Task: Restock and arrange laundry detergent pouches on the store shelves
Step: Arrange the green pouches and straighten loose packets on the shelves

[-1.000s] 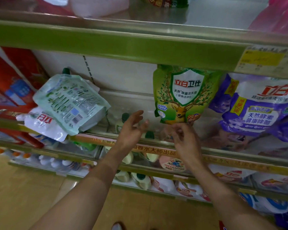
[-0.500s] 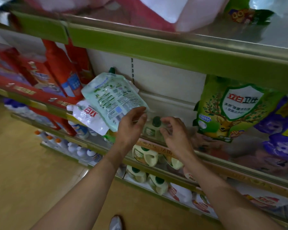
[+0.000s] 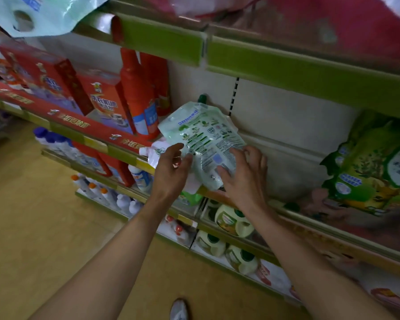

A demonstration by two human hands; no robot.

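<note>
A pale green detergent pouch [image 3: 201,137] with a dark green cap lies tilted, back side out, on the middle shelf [image 3: 293,162]. It leans on a white pouch [image 3: 156,153] beneath it. My left hand [image 3: 171,168] touches the pouch's lower left edge with its thumb, fingers loosely extended. With fingers spread flat, my right hand [image 3: 244,177] rests on the pouch's lower right corner. A bright green pouch with a deer print [image 3: 374,172] stands further right on the same shelf.
Red boxes [image 3: 102,100] and tall red bottles [image 3: 139,93] fill the shelf to the left. Round green-capped bottles [image 3: 231,220] sit on lower shelves. Another pale pouch [image 3: 32,12] overhangs the top shelf at upper left. A shoe [image 3: 179,309] stands on the tan floor.
The view has swung left. Both hands moved from in front of the shelf's gap onto the pale green pouch; the right hand now lies flat on it.
</note>
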